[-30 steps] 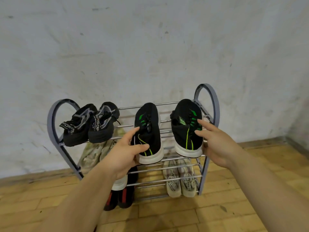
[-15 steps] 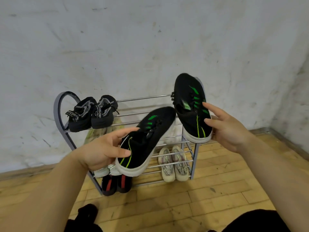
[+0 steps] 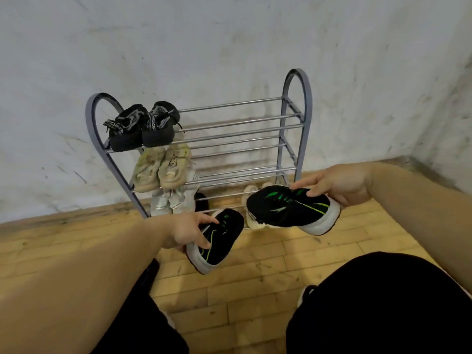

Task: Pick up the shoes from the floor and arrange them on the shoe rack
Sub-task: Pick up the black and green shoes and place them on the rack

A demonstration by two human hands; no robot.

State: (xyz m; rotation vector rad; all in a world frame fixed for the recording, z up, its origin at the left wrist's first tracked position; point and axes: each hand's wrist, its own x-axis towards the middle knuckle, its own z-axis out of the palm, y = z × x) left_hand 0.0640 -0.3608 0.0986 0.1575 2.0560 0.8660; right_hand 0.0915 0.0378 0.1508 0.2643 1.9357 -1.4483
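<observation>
I hold two black sneakers with green stripes and white soles low in front of the grey metal shoe rack [image 3: 297, 103]. My left hand [image 3: 187, 232] grips the left sneaker [image 3: 217, 241] at its heel, toe pointing toward the rack. My right hand [image 3: 337, 185] grips the right sneaker [image 3: 291, 208] by its heel, toe pointing left. Both shoes hang above the wooden floor, off the rack. The top shelf's right half holds nothing.
On the rack sit a black pair [image 3: 141, 129] top left, a beige pair [image 3: 161, 167] below it, a pale grey pair [image 3: 169, 201] lower down, and a cream pair [image 3: 251, 194] behind the right sneaker. A white wall stands behind. My dark-clothed legs [image 3: 383, 302] fill the foreground.
Both sneakers came off the top shelf and dropped down toward the floor in my hands. The view tilted down and my legs came into sight.
</observation>
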